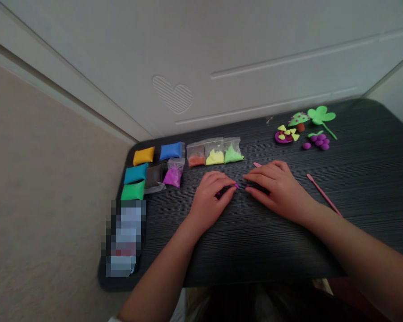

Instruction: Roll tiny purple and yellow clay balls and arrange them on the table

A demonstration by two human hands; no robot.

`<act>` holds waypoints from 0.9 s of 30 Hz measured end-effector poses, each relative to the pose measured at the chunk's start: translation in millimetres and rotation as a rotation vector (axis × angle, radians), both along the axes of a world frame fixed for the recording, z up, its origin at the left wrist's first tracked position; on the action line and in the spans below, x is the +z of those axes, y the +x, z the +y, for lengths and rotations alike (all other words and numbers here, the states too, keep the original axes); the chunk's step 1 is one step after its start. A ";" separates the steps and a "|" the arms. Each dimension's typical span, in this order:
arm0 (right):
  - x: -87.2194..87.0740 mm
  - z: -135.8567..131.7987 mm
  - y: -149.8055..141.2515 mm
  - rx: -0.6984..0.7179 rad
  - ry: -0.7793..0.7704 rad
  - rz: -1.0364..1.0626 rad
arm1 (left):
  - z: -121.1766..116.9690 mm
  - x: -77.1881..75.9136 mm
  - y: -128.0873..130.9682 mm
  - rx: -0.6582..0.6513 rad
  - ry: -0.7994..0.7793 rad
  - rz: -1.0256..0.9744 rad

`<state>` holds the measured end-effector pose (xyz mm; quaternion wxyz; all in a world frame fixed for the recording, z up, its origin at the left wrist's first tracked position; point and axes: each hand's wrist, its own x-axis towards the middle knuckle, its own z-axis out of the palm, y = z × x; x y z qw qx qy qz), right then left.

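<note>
Near the table's middle, my left hand (210, 197) pinches a small piece of purple modelling clay (237, 185) between thumb and index finger. Another dark purple bit (218, 194) shows under its curled fingers. Just to the right, my right hand (278, 190) faces it, thumb and index fingertips drawn close around a tiny purple bit of clay (248, 185); how firmly it is gripped is hard to see. A narrow gap separates the two hands. The tip of a pink tool (257, 165) sticks out behind my right hand, which hides the rest.
A pink modelling tool (323, 194) lies right. Back right are a green clover (321, 115), purple grapes (319, 141), a spotted mushroom (298, 119) and a purple dish (284, 138). Left are several clay packets (144, 155), opened bags (215, 154) and a blurred phone-like object (126, 237).
</note>
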<state>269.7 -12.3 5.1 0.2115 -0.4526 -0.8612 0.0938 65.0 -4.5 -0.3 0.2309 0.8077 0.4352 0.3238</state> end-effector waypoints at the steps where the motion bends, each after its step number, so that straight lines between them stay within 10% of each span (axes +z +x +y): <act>1: 1.4 -0.9 -0.6 0.020 0.017 0.035 | -1.0 0.2 0.6 -0.004 -0.003 -0.014; 16: -0.8 -5.6 -4.3 0.150 0.134 0.201 | -11.5 11.0 6.9 -0.008 -0.286 -0.236; 27: 5.6 -3.3 -1.7 0.098 0.142 0.300 | 11.5 11.9 -31.3 0.447 -0.169 -0.224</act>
